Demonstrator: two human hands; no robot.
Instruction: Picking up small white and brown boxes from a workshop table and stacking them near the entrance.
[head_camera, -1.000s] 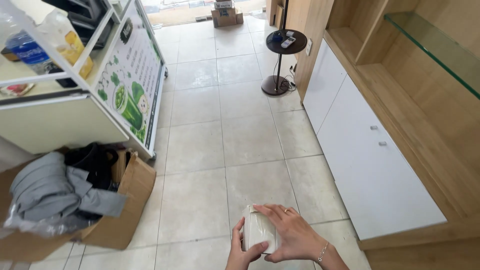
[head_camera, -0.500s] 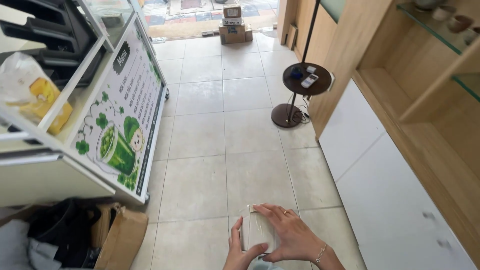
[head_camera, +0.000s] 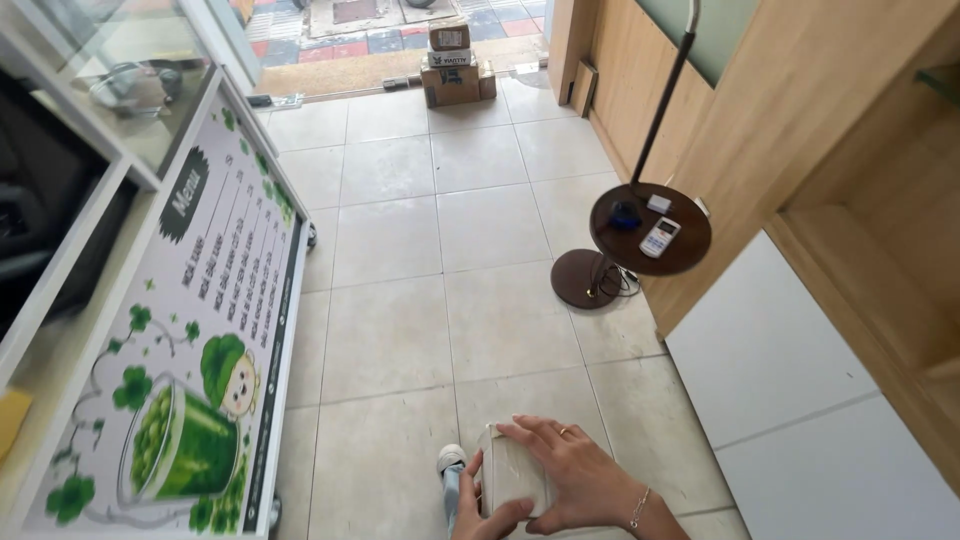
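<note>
White box (head_camera: 512, 478) sits low in frame, held between both our hands over the tiled floor (head_camera: 400, 300). Right hand (head_camera: 575, 470) lies flat across its top, fingers spread; left hand (head_camera: 482, 510) grips the near-left edge, thumb wrapped. Long axis runs away from us.

Glossy floor tiles (head_camera: 400, 240), matt wood cabinet (head_camera: 800, 130), cardboard boxes (head_camera: 452, 70), smooth pale box (head_camera: 515, 478)

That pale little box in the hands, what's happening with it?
A person standing on a tiled floor holds a small pale box in both hands: the right hand lies over its top and the left hand grips it from below. A round side table stands ahead, cardboard boxes by the doorway.
</note>
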